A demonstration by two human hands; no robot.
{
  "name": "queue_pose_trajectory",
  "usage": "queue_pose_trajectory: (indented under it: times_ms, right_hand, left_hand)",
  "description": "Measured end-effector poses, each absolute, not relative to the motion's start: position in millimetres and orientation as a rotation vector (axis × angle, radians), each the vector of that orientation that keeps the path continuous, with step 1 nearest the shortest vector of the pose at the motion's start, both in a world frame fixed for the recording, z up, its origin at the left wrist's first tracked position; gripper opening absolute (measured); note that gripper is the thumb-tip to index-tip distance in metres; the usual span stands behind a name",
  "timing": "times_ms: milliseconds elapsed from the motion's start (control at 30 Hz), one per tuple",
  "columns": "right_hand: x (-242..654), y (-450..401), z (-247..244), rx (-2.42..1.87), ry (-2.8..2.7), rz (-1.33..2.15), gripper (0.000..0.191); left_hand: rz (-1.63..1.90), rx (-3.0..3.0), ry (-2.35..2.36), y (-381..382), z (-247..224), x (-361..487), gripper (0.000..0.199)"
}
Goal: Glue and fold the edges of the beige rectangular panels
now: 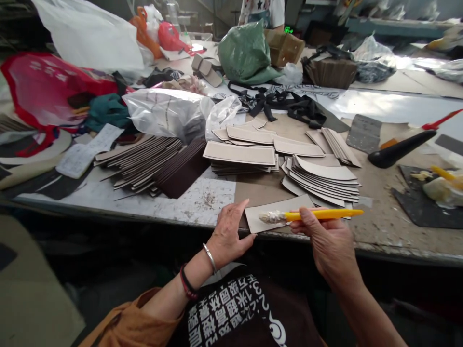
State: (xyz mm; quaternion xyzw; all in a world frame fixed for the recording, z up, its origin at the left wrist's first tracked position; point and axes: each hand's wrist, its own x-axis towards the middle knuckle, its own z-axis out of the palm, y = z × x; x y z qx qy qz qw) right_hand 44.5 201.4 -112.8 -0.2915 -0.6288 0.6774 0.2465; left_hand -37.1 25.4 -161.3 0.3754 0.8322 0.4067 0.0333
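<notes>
A yellow-handled glue brush [321, 213] is gripped in my right hand [331, 241], fingers closed around the handle. Its pale, clotted bristles rest over a beige rectangular panel [260, 224] lying at the table's front edge. At the panel's left end is my left hand [231, 231], thumb and fingers apart, the fingertips by its edge. Just behind the panel sit a fanned stack of beige panels [321, 180] and another beige pile [240, 154]. Further left, dark-edged strips [139, 161] lie in a row beside dark brown panels [184, 168].
Clear plastic bags [170, 113] and black straps [289, 106] lie behind the piles. On the right are a black cone-shaped object [401, 149] and a glue-smeared container [444, 188] on a dark sheet. A green bag [246, 53] stands further back, near another person [265, 9].
</notes>
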Motion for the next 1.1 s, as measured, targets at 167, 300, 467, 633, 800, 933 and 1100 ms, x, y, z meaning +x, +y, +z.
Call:
queue_pose_trajectory:
  times_ms: [167, 300, 467, 633, 800, 933, 1100]
  right_hand:
    - [37.0, 186.9, -124.5, -0.783, -1.848, 1.801, 0.032]
    - [37.4, 186.4, -123.5, -0.789, -1.975, 1.572, 0.03]
    - [45.6, 211.5, -124.2, -0.811, -1.99, 1.299, 0.026]
    - [53.7, 239.3, -125.8, -0.821, -2.037, 1.062, 0.025]
    - [59.5, 250.8, -123.7, -0.705, -2.121, 0.813, 0.018]
    - [62.0, 252.1, -122.4, -0.515, -2.223, 0.578, 0.007]
    - [63.8, 233.3, -128.4, -0.172, -2.375, 0.359, 0.007]
  left_hand:
    - [1.204, 1.139, 2.61, 27.5, -160.9, -35.4, 0.068]
    - [1.174, 1.145, 2.632, 28.6, -161.1, -34.7, 0.07]
    - [1.166, 1.173, 2.637, 27.1, -160.8, -34.1, 0.068]
    - [1.151, 1.207, 2.643, 26.0, -161.8, -34.6, 0.067]
    - [1.154, 1.215, 2.628, 25.5, -162.4, -35.4, 0.067]
    - [1.178, 1.224, 2.611, 23.4, -162.6, -35.7, 0.066]
    - [1.179, 1.24, 2.607, 22.1, -164.6, -36.4, 0.063]
